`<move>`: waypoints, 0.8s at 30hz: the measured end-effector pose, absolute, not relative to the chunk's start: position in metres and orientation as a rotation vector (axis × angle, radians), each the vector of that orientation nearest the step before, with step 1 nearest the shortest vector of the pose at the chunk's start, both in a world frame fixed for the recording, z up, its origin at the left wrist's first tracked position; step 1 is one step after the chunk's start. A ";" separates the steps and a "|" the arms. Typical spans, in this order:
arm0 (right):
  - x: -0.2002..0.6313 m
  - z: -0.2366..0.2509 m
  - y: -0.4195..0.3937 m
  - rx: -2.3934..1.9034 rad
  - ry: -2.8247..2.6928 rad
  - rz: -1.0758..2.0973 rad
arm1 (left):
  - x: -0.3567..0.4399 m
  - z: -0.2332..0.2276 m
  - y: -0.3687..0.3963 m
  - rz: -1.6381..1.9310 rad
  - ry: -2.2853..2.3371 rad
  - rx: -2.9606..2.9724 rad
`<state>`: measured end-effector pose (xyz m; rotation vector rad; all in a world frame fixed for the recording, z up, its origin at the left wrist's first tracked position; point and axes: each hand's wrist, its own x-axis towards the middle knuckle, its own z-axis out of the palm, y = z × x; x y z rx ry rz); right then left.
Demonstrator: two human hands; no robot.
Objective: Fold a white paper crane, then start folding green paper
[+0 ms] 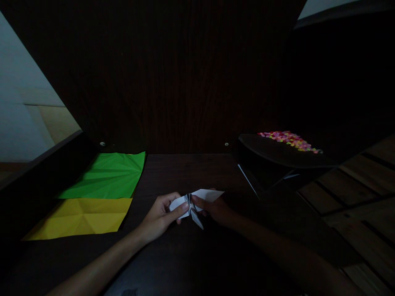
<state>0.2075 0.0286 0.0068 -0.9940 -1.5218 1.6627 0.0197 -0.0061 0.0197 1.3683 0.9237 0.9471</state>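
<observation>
Hands met at the middle of a dark wooden table (185, 172), both closed on one small piece of folded white paper (197, 202). The left hand (160, 216) pinched the paper's left flap between thumb and fingers; the right hand (216, 209), deep in shadow, gripped the right side, its thumb lying near the central crease. The paper was held between the two hands, just above or on the table surface; which one could not be told in the dim light.

To work such a fold well, it seemed wise to keep the layers aligned at the centre, press along the crease with a fingertip, and hold the opposite flap still so nothing slipped.

The white paper looked like a part-made origami figure: several pointed flaps fanned out from a tight middle, one broad flap reaching to the right, one narrow point hanging downward.

Left of the left hand lay a creased yellow sheet (83, 218), and beyond it a creased green sheet (108, 174), edges touching. Beyond the right hand sat a dark tray (271, 152) holding small multicoloured pieces (290, 140).
</observation>
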 end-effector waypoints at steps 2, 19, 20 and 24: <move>0.207 0.008 0.028 -1.011 -1.491 1.667 | 0.020 0.020 -0.006 0.950 0.924 1.361; 0.207 0.010 0.026 -1.068 -1.433 1.656 | 0.021 0.024 -0.007 0.967 0.941 1.335; 0.207 0.010 0.026 -1.075 -1.425 1.656 | 0.021 0.023 -0.008 0.967 0.947 1.333; 0.207 0.007 0.026 -1.075 -1.399 1.642 | 0.021 0.022 -0.008 0.961 0.971 1.332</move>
